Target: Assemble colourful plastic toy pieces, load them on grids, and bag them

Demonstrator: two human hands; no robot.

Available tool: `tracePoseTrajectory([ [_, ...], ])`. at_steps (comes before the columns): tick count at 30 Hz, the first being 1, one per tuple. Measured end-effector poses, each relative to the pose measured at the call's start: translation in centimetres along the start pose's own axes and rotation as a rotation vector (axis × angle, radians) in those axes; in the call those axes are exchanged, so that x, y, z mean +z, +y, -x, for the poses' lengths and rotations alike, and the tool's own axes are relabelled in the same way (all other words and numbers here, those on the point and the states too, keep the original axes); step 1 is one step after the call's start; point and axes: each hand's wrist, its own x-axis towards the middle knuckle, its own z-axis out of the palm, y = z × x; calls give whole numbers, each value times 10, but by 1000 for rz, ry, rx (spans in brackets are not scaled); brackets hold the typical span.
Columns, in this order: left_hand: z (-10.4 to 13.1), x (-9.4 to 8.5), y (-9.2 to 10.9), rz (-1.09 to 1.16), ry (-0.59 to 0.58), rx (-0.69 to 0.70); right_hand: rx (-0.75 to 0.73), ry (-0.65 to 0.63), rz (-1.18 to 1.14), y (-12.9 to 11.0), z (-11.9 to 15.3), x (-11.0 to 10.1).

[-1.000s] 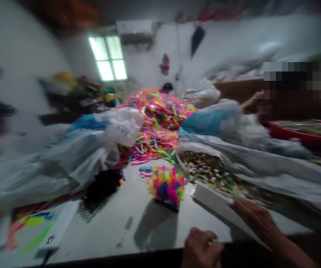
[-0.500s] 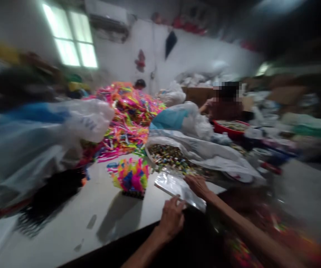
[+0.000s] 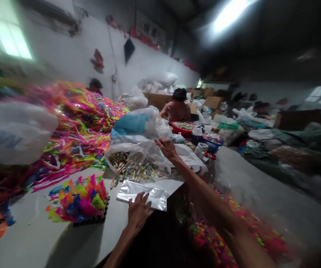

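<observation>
My left hand (image 3: pixel 139 210) lies on a flat stack of shiny clear plastic sleeves (image 3: pixel 151 191) at the table's edge, its fingers spread. Farther out, my right hand (image 3: pixel 166 149) is closed on the rim of a large clear plastic bag (image 3: pixel 149 152) and holds that rim up. Inside the bag's mouth are many small multicoloured pieces (image 3: pixel 138 165), too small to name surely; a few lie spilled in front. Left of the sleeves stands a black rack (image 3: pixel 92 219) full of bright, balloon-like pieces (image 3: pixel 84 199).
A big heap of neon strips (image 3: pixel 79 119) covers the table's far left, beside a white plastic sack (image 3: pixel 12 130). A co-worker (image 3: pixel 178 106) sits behind a red basin (image 3: pixel 182 128). A blue basket (image 3: pixel 213 143) stands to the right. Bright pieces (image 3: pixel 213 242) lie below the table edge.
My right hand has moved from the plastic sleeves up to the bag's rim and raised it. My left hand has flattened onto the sleeves. The view has swung right.
</observation>
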Motion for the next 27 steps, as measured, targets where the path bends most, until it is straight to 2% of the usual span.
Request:
tracePoseTrajectory([
  [2, -5, -16, 16, 297, -10, -60, -59, -91, -49, -7, 16, 2],
  [5, -10, -40, 37, 935, -11, -228, -112, -241, -211, -15, 51, 18],
  [7, -11, -52, 44, 1140, 31, -280, -74, -298, -363, -16, 74, 30],
  [9, -7, -59, 44, 1134, 85, -266, -2, -313, -476, -14, 91, 40],
  [13, 7, -66, 43, 965, 143, -233, 108, -377, -560, -2, 111, 53],
  [16, 17, -70, 48, 854, 110, -209, 135, -379, -489, 4, 120, 57],
  [18, 21, -71, 51, 800, 98, -185, 123, -367, -359, 2, 127, 54],
  [21, 21, -72, 55, 749, 149, -171, 65, -206, -90, -13, 139, 42],
  [23, 18, -72, 57, 734, 215, -186, 66, -95, -41, -29, 150, 33],
  [25, 17, -72, 62, 737, 248, -191, 120, -169, -177, -44, 161, 27],
  [27, 17, -74, 68, 768, 181, -184, 189, -340, -410, -56, 172, 26],
])
